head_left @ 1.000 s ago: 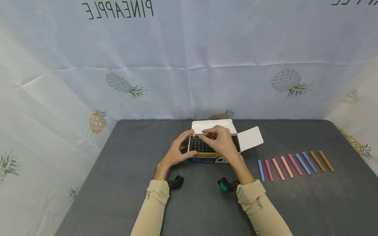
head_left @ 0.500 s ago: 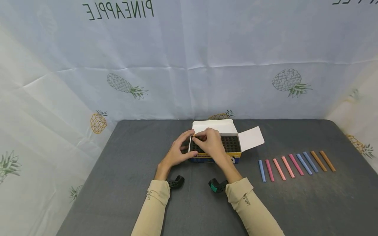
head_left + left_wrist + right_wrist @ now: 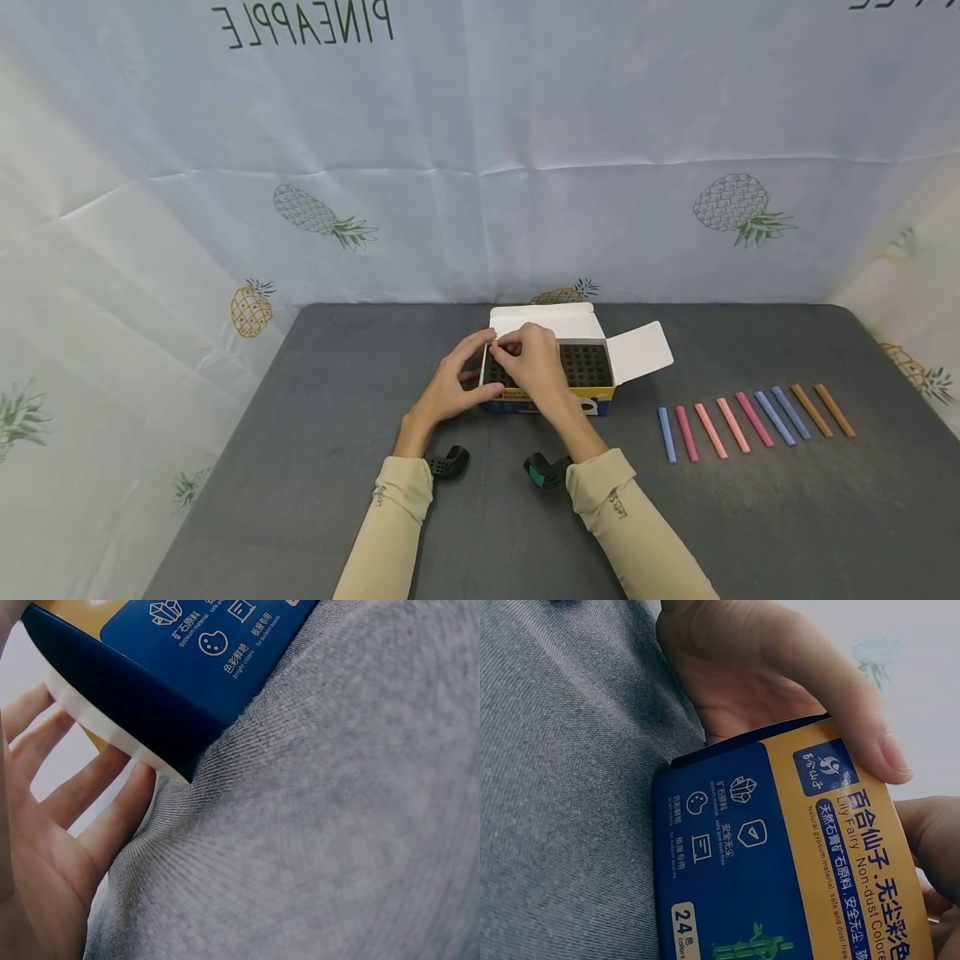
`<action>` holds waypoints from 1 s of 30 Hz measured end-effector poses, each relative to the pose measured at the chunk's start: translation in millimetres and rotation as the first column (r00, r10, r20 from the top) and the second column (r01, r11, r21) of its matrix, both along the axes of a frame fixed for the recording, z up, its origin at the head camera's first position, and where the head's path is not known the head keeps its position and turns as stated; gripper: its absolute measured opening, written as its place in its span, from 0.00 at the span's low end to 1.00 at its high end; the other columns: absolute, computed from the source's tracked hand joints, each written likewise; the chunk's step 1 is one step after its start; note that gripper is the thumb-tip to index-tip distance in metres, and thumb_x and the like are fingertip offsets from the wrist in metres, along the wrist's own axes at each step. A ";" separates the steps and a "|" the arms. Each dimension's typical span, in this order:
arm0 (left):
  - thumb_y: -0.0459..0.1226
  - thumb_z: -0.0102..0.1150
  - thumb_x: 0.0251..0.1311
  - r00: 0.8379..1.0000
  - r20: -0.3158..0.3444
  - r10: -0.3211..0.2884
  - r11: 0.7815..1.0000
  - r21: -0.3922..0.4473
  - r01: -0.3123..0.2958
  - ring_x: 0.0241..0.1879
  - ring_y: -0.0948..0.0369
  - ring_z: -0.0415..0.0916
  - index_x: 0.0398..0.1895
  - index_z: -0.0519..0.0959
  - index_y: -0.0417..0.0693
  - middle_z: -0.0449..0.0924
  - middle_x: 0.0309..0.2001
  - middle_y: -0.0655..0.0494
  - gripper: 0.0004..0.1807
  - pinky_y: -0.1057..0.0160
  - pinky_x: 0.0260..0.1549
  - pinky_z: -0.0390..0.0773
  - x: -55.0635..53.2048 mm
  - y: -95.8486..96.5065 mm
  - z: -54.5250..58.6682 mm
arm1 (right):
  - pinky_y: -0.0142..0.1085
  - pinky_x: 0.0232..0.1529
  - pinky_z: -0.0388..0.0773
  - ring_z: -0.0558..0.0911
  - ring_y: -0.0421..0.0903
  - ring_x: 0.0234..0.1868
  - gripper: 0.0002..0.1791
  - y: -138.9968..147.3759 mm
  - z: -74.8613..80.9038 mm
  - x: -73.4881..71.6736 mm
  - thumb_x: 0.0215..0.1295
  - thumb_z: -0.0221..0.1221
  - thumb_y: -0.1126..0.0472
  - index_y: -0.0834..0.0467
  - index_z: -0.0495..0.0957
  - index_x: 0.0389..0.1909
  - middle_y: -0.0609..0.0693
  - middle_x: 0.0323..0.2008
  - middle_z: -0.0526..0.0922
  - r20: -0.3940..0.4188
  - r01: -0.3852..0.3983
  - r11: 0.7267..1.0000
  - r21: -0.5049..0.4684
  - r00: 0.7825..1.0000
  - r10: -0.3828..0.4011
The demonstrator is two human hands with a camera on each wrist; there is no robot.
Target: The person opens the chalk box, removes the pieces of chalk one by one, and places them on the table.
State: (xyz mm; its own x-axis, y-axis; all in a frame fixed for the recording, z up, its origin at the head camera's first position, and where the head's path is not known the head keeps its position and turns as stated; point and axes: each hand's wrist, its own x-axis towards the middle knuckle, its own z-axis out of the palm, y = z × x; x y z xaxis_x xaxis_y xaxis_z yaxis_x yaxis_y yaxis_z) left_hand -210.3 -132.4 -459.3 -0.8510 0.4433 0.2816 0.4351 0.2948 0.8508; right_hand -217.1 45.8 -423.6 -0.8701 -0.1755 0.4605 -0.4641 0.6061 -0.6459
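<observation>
A yellow-and-blue chalk box (image 3: 596,392) with a black holed insert (image 3: 587,362) stands at the table's middle, its white lid folded back. My left hand (image 3: 444,385) grips the box's left end, thumb on the front edge; the left wrist view shows its fingers (image 3: 112,784) at a white side flap. Over the insert, my right hand (image 3: 534,362) pinches the tip of an orange chalk stick (image 3: 494,342) at the far left corner. The stick's lower part is hidden. In the right wrist view, the left thumb (image 3: 866,735) lies over the printed box front (image 3: 727,847).
To the right lies a slanted row of several chalk sticks: blue ones (image 3: 667,435), pink ones (image 3: 710,431) and brown ones (image 3: 835,410). An open white side flap (image 3: 640,352) sticks out from the box's right end. A pineapple-print cloth (image 3: 480,233) hangs behind the dark table (image 3: 337,417).
My right hand has moved left across the box to the orange chalk stick, uncovering the insert's right part. My left hand has stayed on the box.
</observation>
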 end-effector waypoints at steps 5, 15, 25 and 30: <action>0.36 0.68 0.63 1.000 -0.002 -0.007 1.000 0.019 0.007 0.72 0.37 0.66 0.78 0.60 0.37 0.57 0.79 0.39 0.42 0.36 0.60 0.79 7.0 0.5 11.0 | 0.36 0.29 0.76 0.79 0.49 0.27 0.05 -1.2 1.2 -0.2 0.63 0.69 0.66 0.64 0.91 0.33 0.57 0.25 0.84 0.021 0.003 1.000 0.008 1.000 -0.003; 0.42 0.70 0.63 1.000 -0.027 0.007 1.000 0.012 -0.006 0.73 0.40 0.65 0.80 0.59 0.46 0.56 0.80 0.46 0.45 0.36 0.59 0.80 -13.2 -4.8 -23.5 | 0.34 0.29 0.72 0.78 0.49 0.28 0.05 1.0 2.4 0.8 0.63 0.68 0.67 0.63 0.91 0.30 0.57 0.25 0.81 -0.001 -0.031 0.999 -0.009 1.000 0.031; 0.54 0.68 0.63 1.000 -0.027 0.004 1.000 0.002 -0.004 0.74 0.44 0.65 0.80 0.60 0.56 0.57 0.80 0.54 0.45 0.40 0.60 0.81 -12.8 -5.6 -22.6 | 0.32 0.28 0.72 0.78 0.49 0.28 0.05 2.5 4.0 -0.9 0.64 0.68 0.66 0.64 0.91 0.35 0.57 0.27 0.81 0.019 -0.028 0.999 -0.046 0.999 0.029; 0.62 0.65 0.62 1.000 -0.022 0.013 1.000 -0.006 -0.014 0.75 0.43 0.63 0.80 0.60 0.60 0.56 0.80 0.53 0.46 0.39 0.60 0.80 -12.1 -5.7 -22.3 | 0.31 0.25 0.67 0.75 0.47 0.24 0.07 1.5 5.0 -2.3 0.65 0.68 0.64 0.64 0.91 0.37 0.57 0.26 0.80 -0.006 -0.021 0.996 -0.090 1.000 0.020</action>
State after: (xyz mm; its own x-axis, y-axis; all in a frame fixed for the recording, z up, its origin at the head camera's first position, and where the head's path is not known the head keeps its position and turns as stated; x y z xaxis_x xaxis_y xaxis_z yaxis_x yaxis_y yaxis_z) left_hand -222.4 -138.1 -481.6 -0.8505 0.4335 0.2980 0.4498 0.3057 0.8392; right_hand -219.4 47.2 -418.6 -0.8643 -0.1509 0.4798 -0.4794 0.5361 -0.6948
